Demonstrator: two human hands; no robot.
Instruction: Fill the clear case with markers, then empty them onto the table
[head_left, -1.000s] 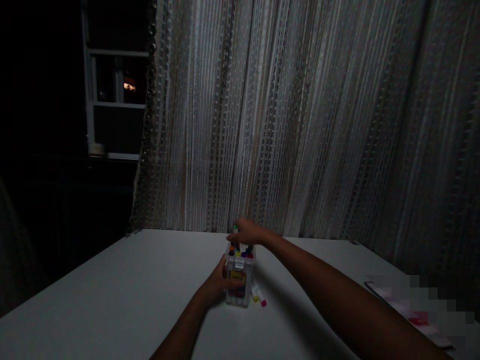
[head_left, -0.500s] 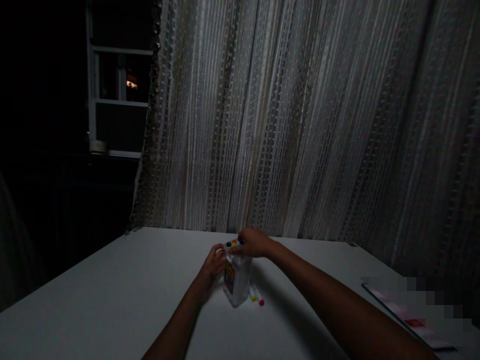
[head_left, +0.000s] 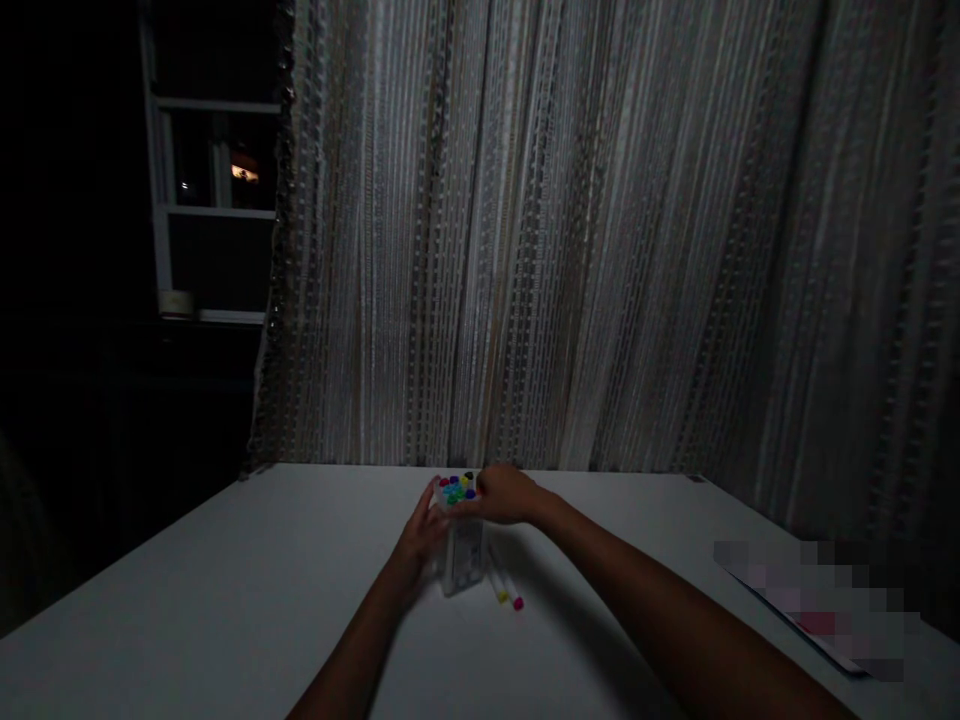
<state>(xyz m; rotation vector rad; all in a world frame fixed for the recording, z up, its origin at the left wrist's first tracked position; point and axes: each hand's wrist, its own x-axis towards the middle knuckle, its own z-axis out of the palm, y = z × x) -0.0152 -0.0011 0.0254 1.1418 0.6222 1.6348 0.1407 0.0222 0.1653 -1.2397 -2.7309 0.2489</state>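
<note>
A clear plastic marker case (head_left: 465,562) stands on the white table in front of me, full of markers whose coloured caps (head_left: 454,492) show at the open top. My left hand (head_left: 424,528) is closed around the case's left side, its fingers partly hidden behind it. From the right, my right hand (head_left: 504,496) grips the upper rim, thumb across the front and the other fingers at the far side, mostly out of sight. Two loose markers lie on the table just right of the case, one with a yellow cap (head_left: 502,597) and one with a pink cap (head_left: 518,604).
The white table (head_left: 247,590) reaches back to a hanging woven curtain (head_left: 510,250). At the right edge lies a flat, partly blurred-out item (head_left: 817,625). A window (head_left: 217,210) and a pale pot-like object (head_left: 177,304) show in the dark at left.
The case has turned between my hands: its coloured label no longer faces me, and different caps show at the top. The view has shifted slightly to the right. The loose markers lie as before.
</note>
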